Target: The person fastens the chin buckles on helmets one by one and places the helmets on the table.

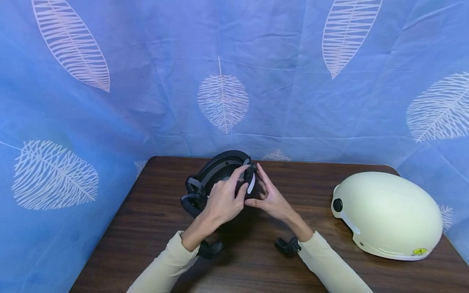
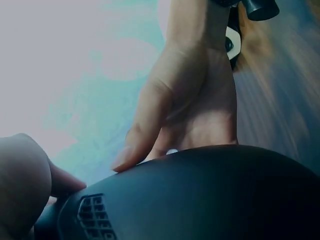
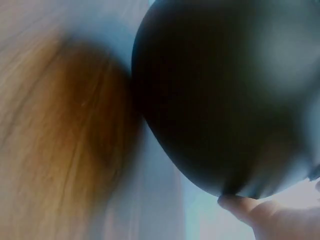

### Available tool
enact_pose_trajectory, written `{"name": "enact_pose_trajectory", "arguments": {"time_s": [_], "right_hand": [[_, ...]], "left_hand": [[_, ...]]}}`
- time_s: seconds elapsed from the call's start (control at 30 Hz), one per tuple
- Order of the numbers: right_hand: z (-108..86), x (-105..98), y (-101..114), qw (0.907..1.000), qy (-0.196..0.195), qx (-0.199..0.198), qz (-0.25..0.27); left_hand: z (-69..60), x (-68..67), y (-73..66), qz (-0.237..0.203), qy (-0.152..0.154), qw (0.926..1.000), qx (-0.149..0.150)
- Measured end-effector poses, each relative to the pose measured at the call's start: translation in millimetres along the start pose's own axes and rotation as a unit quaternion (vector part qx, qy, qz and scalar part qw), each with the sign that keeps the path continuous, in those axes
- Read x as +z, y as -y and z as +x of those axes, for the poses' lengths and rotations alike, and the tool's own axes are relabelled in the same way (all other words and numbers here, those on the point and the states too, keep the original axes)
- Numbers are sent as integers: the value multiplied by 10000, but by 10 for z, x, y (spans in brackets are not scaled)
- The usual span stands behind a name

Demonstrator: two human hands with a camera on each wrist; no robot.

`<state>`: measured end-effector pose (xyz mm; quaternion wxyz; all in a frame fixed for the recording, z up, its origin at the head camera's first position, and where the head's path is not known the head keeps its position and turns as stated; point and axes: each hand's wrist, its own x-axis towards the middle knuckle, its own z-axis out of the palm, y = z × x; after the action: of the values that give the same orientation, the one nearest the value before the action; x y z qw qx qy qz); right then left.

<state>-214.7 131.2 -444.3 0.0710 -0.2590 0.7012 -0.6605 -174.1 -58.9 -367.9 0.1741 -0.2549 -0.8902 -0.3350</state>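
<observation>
A black helmet (image 1: 216, 167) is tilted over the table, its padded inside turned up and to the left, with dark straps (image 1: 194, 183) at its left edge. My left hand (image 1: 227, 199) grips its near rim, index finger and thumb reaching to the side with a pale strip (image 1: 251, 184). The right hand (image 1: 272, 201) holds that same side from the right, fingertips close to a small round black part. In the left wrist view the helmet's smooth shell (image 2: 200, 195) fills the bottom. The right wrist view shows the shell (image 3: 210, 90) large and blurred, a fingertip touching its lower edge.
A cream helmet (image 1: 392, 215) rests on the right of the dark wooden table (image 1: 146, 228), a round black part on its left side and a yellow sticker low down. Blue cloth (image 1: 264, 97) with white leaf prints hangs behind and at the sides.
</observation>
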Motion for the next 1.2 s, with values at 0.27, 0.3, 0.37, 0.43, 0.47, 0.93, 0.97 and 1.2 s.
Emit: {"name": "enact_pose_trajectory", "arguments": {"time_s": [0.27, 0.3, 0.37, 0.43, 0.47, 0.93, 0.97, 1.2], "right_hand": [[66, 104, -17, 9992, -193, -69, -337], [72, 117, -25, 9991, -209, -87, -362], [80, 139, -44, 9991, -200, -144, -354], [82, 156, -63, 9991, -187, -143, -362], [82, 163, -72, 9991, -181, -127, -351], [89, 203, -219, 9989, 183, 271, 336], [92, 206, -239, 9988, 212, 295, 336], [115, 269, -316, 9973, 463, 379, 431]], "left_hand": [[-12, -120, 118, -154, -691, 9975, 13], [-13, -138, 136, -219, -759, 9969, -1], [-15, -176, 175, -337, -900, 9954, -49], [-16, -212, 212, -471, -1024, 9935, -123], [-18, -228, 231, -522, -1080, 9927, -154], [-51, -382, 485, -1520, -1719, 9709, -679], [-54, -395, 502, -1618, -1799, 9676, -721], [-93, -486, 637, -2233, -2377, 9397, -1032]]}}
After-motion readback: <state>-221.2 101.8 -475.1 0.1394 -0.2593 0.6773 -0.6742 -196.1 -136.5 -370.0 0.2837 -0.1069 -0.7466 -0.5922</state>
